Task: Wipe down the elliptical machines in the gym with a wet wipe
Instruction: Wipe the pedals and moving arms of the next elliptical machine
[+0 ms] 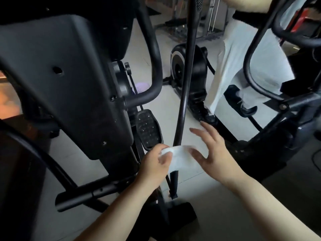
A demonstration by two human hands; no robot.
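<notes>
Head view — wet wipe (182, 159) on bar (186, 75)

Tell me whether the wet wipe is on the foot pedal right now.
No: the left hand holds the wet wipe against the upright black bar, and the foot pedal beside it is uncovered.

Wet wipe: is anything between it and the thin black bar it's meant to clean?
Nothing visible. The wet wipe lies across the black bar, hiding that stretch; the left hand grips one end, and the right hand has its thumb on the other.
</notes>
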